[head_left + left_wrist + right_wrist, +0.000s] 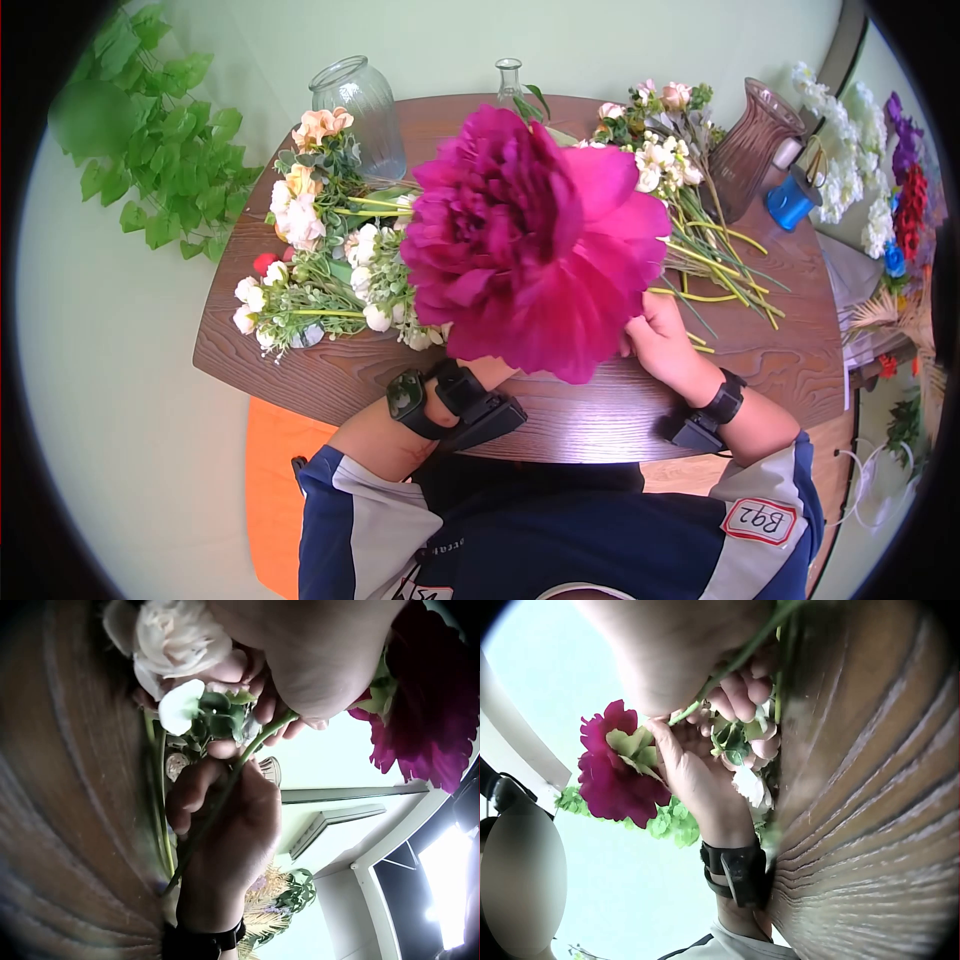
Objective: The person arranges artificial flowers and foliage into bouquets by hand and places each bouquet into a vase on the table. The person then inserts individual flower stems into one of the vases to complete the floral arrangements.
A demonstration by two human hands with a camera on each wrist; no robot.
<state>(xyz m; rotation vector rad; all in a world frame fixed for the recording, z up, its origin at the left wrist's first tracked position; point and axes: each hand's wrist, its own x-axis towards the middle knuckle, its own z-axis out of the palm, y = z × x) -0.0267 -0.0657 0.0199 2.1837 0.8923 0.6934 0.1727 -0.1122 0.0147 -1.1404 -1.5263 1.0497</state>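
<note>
A large magenta peony (pixel 530 240), an artificial-looking bloom, fills the middle of the head view and hides most of the left hand. Seen from the right wrist, my left hand (pixel 697 776) pinches the green stem close below the bloom. My right hand (pixel 660 340) is at the right of the bloom; the left wrist view shows its curled fingers at the stem (pixel 225 791), farther down from the flower. A pale rose (pixel 180 641) with small green leaves lies beside the fingers, low over the wooden table (pixel 300 375).
Bunches of white and peach flowers (pixel 300 215) lie at the left, and more stems (pixel 720 260) at the right. Behind stand a clear glass vase (pixel 362 125), a small glass bottle (pixel 508 78), a brown ribbed vase (pixel 750 150) and a blue spool (pixel 793 203). Green leaves (pixel 165 150) hang left.
</note>
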